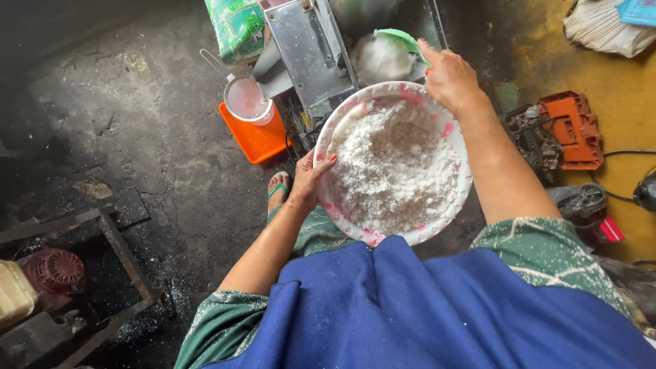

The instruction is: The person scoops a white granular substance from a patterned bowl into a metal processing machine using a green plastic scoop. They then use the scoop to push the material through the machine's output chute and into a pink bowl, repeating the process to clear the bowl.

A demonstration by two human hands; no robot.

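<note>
White grated flakes fill our bowl (456,147); our left hand (309,179) clasps its left rim, our right hand (447,76) pinches a green scoop (402,39) beyond its far rim; bare floor (150,137) lies left.

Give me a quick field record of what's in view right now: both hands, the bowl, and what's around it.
left hand: grips the bowl's left rim
right hand: holds a green scoop past the bowl's far rim
bowl: white and pink, heaped with white grated flakes
behind bowl: metal machine
left of machine: orange tub, small metal pot
</note>
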